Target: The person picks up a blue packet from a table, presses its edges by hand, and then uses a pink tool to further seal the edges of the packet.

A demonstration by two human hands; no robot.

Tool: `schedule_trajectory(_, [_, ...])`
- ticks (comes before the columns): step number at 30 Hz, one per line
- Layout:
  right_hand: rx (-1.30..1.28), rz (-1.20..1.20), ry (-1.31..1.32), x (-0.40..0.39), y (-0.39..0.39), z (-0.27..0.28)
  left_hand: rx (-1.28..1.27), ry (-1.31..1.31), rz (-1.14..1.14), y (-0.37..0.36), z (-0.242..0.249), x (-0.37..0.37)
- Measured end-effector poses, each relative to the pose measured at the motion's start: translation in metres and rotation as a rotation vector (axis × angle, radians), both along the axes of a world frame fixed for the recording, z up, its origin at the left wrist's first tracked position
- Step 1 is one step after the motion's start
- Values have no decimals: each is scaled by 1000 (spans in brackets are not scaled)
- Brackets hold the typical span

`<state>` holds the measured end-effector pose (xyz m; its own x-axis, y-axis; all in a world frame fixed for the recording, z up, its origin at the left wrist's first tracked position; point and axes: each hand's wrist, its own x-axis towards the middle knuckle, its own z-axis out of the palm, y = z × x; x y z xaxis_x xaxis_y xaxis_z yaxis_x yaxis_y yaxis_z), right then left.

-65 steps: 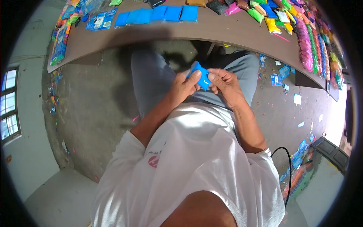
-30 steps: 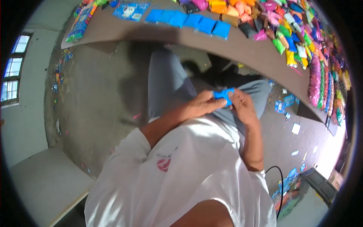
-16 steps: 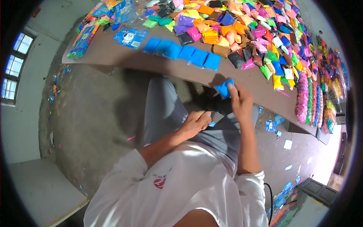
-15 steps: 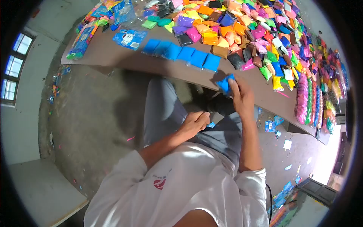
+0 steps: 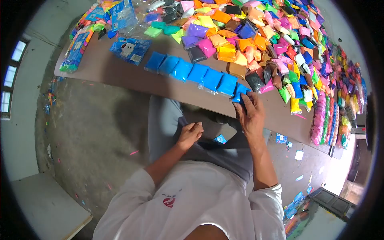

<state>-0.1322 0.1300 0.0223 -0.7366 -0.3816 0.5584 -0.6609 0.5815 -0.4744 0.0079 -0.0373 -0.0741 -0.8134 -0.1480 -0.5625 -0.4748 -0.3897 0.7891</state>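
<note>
Since the earlier frame, the blue packet (image 5: pixel 240 95) has been carried from the lap to the surface (image 5: pixel 120 70). It is gripped by the right hand (image 5: pixel 251 116) and set just beside the end of the blue packet row (image 5: pixel 192 72). The left hand (image 5: pixel 189 135) is rested loosely curled on the thigh, holding nothing.

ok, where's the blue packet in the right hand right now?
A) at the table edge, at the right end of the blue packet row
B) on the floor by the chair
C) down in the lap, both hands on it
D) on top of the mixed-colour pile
A: the right hand holds the blue packet on the table, at the right end of the row of blue packets; the left hand rests on the lap.
</note>
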Motion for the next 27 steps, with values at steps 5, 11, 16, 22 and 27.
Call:
schedule_trajectory(5, [71, -28, -21, -12, -6, 5, -81, 29, -120, 8, -17, -10])
schedule_trajectory(11, [297, 24, 107, 0, -23, 24, -164, 51, -165, 7, -19, -12])
schedule_trajectory(16, [447, 103, 36, -4, -42, 17, -216, 153, -201, 7, -35, -9])
schedule_trajectory(22, [399, 89, 39, -4, -47, 17, -183, 25, -179, 6, -25, -14])
schedule_trajectory(27, [339, 180, 71, -3, -87, 44, -218, 75, -207, 6, -25, -9])
